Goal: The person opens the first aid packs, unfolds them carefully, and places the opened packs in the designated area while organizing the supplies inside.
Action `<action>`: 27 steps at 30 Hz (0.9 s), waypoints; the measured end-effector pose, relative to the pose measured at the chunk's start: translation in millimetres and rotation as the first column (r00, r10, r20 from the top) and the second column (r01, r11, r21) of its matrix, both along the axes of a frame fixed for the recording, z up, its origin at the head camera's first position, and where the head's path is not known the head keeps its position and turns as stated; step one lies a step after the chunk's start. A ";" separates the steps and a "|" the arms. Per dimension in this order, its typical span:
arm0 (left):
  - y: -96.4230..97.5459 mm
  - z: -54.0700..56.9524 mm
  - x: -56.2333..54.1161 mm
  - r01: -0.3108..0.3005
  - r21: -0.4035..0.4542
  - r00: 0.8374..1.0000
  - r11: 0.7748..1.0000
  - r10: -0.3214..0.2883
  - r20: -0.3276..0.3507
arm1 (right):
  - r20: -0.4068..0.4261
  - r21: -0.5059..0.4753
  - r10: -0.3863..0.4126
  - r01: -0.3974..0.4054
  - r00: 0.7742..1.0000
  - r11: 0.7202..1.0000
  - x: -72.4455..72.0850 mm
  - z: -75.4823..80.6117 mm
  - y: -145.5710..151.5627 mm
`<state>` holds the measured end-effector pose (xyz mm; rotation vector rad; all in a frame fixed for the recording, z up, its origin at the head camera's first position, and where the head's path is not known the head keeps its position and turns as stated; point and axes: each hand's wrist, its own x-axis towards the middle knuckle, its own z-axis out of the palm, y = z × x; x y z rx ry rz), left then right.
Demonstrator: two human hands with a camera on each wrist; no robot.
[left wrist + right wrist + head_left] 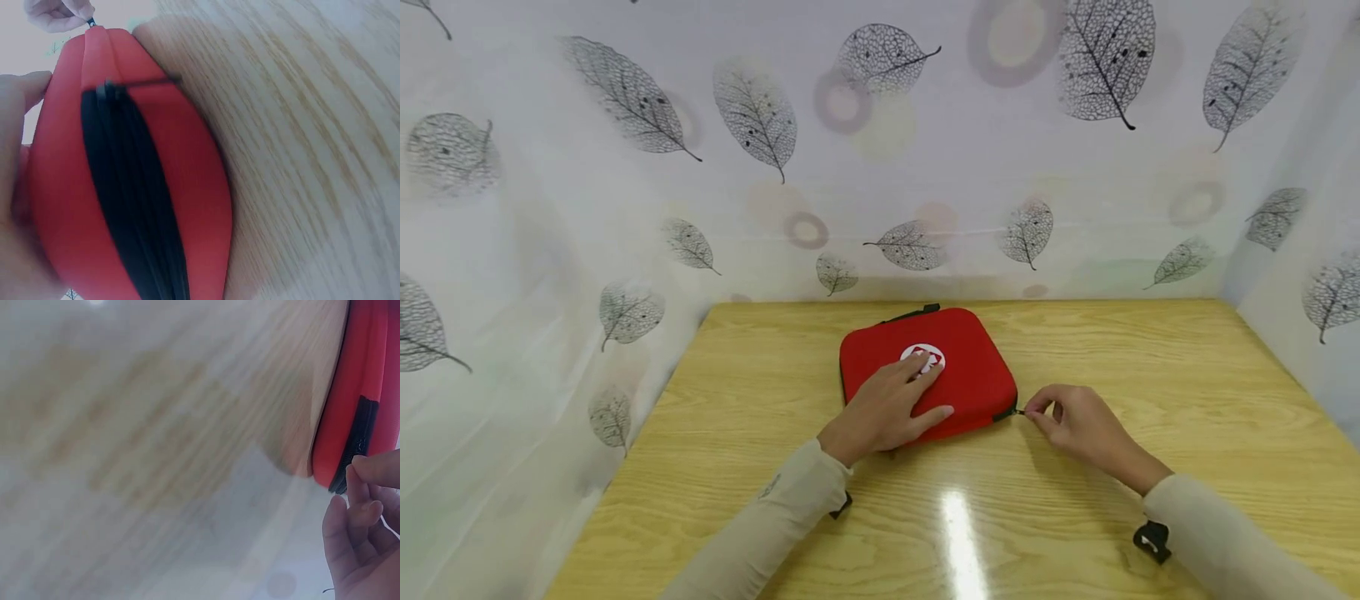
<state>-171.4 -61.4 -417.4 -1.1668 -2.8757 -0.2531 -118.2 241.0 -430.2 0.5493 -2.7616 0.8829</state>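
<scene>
A red zippered case [973, 354] with a white round emblem lies on the wooden table, turned slightly. Across its top rests my left hand [887, 408], fingers extended over the emblem and thumb spread toward the front edge. At the case's front right corner, my right hand [1078, 425] pinches a small zipper pull [1019, 412] between thumb and index finger. In the right wrist view, black zipper tape [359, 434] runs up to those fingertips. The left wrist view shows a second zipper slider [111, 92] on the case's side, its pull sticking out. The zipper tape there looks closed.
A black carry handle [917, 313] is at the case's back edge. The wood-grain table [1150, 358] extends on both sides. Behind and beside it hangs a pale leaf-printed cloth [925, 192]. A dark strap piece [1152, 540] shows at my right wrist.
</scene>
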 end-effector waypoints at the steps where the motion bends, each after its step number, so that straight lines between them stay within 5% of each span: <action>1: -0.4 0.5 0.4 0.000 0.006 1.000 1.000 0.000 0.000 | 0.003 0.008 -0.010 0.010 1.000 1.000 -2.6 0.1 0.8; 17: -5.8 4.7 4.9 0.027 0.046 0.997 0.999 -0.023 -0.078 | 0.014 0.055 -0.070 0.070 0.997 0.996 -49.0 2.5 7.0; 27: -5.9 4.9 11.6 0.035 0.071 0.999 0.997 -0.033 -0.027 | 0.058 0.052 -0.064 0.061 0.996 0.997 -74.7 4.3 6.2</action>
